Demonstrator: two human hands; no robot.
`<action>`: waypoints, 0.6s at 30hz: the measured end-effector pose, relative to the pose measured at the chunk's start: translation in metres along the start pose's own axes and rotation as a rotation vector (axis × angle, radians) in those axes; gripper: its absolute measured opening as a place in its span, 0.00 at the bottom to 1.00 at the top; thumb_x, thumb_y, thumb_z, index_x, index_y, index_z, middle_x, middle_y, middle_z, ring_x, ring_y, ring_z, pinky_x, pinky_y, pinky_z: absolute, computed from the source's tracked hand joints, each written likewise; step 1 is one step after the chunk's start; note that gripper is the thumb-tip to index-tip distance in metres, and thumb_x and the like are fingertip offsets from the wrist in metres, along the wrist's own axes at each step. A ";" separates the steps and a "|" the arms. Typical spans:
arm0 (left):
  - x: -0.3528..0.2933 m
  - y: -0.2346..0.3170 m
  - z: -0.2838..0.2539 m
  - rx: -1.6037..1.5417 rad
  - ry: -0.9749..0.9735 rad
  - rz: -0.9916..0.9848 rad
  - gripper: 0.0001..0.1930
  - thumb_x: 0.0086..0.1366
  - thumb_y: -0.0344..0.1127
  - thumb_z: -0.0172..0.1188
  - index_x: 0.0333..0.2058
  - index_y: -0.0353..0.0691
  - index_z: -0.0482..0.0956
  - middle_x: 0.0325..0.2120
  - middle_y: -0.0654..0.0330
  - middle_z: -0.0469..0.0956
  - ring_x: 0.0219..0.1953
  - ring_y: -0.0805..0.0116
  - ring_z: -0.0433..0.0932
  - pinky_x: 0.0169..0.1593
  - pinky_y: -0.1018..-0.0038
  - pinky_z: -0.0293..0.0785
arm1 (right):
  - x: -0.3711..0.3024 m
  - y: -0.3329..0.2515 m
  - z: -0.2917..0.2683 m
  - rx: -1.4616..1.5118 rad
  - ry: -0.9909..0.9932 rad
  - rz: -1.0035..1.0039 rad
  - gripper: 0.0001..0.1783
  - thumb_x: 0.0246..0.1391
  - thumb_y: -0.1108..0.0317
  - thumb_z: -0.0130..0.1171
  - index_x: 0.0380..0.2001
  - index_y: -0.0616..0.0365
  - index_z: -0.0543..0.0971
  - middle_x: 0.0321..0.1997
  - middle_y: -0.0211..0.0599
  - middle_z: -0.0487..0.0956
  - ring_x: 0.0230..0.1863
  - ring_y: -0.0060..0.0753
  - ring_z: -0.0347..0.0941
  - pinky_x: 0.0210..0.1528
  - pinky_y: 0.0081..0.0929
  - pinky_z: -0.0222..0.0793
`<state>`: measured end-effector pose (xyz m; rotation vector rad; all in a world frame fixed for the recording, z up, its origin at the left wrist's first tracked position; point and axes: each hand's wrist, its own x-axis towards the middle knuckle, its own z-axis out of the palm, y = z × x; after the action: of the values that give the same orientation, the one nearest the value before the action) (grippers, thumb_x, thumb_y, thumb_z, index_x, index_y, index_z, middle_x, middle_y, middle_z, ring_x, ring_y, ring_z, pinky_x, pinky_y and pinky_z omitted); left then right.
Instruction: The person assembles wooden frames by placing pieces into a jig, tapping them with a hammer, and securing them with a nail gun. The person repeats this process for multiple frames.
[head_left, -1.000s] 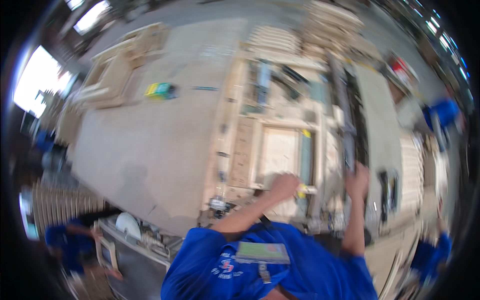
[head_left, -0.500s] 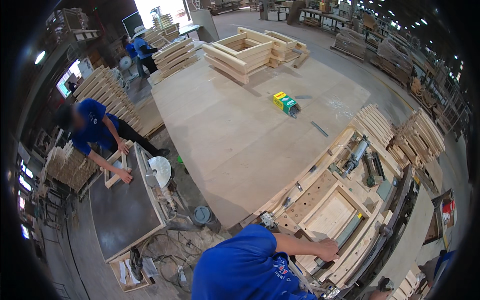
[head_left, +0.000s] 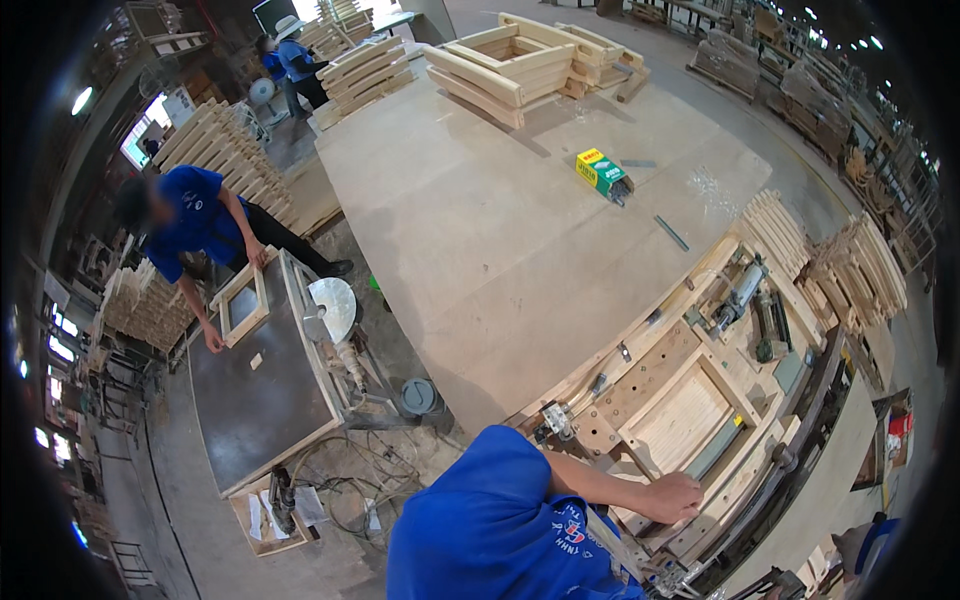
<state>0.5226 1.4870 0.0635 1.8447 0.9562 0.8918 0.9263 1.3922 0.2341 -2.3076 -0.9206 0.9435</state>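
My left hand [head_left: 672, 497], at the end of a blue-sleeved arm, rests low over the near end of a wooden jig [head_left: 655, 370]. Its fingers are curled down and closed; what they hold is hidden beneath the hand. Beside it lies a pale rectangular wooden frame [head_left: 638, 428] around a light panel [head_left: 685, 420]. A grey-green strip with a yellow mark [head_left: 718, 446] runs along the panel's side, close to my knuckles. My right hand is out of view. Near the lower edge a dark tool [head_left: 775, 582] shows only in part.
A pneumatic cylinder [head_left: 740, 290] is mounted at the jig's far end. On the large board table [head_left: 450, 260] lie a yellow-green box [head_left: 604, 176] and stacked wooden frames [head_left: 515, 65]. At left, a co-worker [head_left: 200, 220] handles a small wooden frame [head_left: 243, 303] on a dark-topped table [head_left: 255, 400].
My left hand stays at the jig's near end while the whole view shifts. The co-worker's frame has turned, one hand has moved off it, and a small wood piece now shows on the dark top.
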 end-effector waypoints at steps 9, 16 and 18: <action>-0.015 0.024 0.063 -0.535 -0.446 -0.256 0.19 0.72 0.52 0.63 0.45 0.42 0.86 0.35 0.50 0.88 0.38 0.62 0.87 0.43 0.60 0.81 | -0.072 -0.018 0.141 0.415 -0.027 0.164 0.20 0.70 0.51 0.62 0.55 0.53 0.75 0.37 0.30 0.78 0.28 0.22 0.73 0.27 0.27 0.71; -0.010 0.005 0.047 -0.242 -0.503 -0.418 0.27 0.71 0.56 0.66 0.37 0.31 0.83 0.24 0.45 0.81 0.27 0.52 0.81 0.35 0.57 0.75 | -0.079 -0.048 0.227 0.385 -0.120 -0.085 0.11 0.72 0.65 0.59 0.50 0.62 0.76 0.34 0.35 0.80 0.17 0.20 0.69 0.17 0.24 0.64; -0.012 0.001 0.050 -0.239 -0.535 -0.483 0.27 0.71 0.56 0.64 0.38 0.31 0.84 0.25 0.44 0.82 0.29 0.50 0.82 0.36 0.57 0.75 | -0.079 -0.050 0.230 0.311 -0.130 -0.073 0.12 0.72 0.65 0.59 0.49 0.61 0.76 0.30 0.33 0.79 0.16 0.20 0.69 0.17 0.25 0.64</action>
<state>0.5605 1.4588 0.0424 1.4420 0.8498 0.1871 0.6932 1.4071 0.1496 -1.9588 -0.8361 1.1296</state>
